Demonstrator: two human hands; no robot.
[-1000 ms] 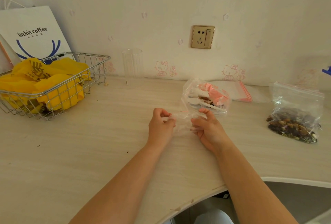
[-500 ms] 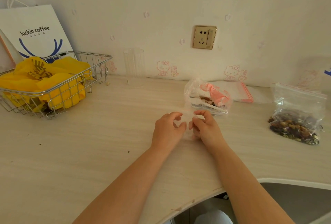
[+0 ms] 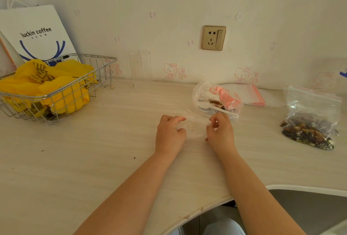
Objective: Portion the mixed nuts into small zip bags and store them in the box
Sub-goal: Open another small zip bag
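A small clear zip bag (image 3: 195,125) with a red seal line lies on the desk between my hands. My left hand (image 3: 170,134) pinches its left side and my right hand (image 3: 219,133) pinches its right side, stretching it flat. A large zip bag of mixed nuts (image 3: 309,122) stands at the right of the desk. Behind my right hand sits a crumpled clear bag (image 3: 217,99) with pink paper, a white spoon and some brown bits. A stack of flat zip bags (image 3: 251,94) with red seals lies by the wall.
A wire basket (image 3: 105,69) with yellow plastic bags stands at the left, a white paper coffee bag (image 3: 35,32) behind it. A clear tumbler (image 3: 139,65) stands against the wall. The desk edge (image 3: 216,200) curves in at the lower right.
My hands, close together half a second ago, have drawn apart, spreading the small bag between them.
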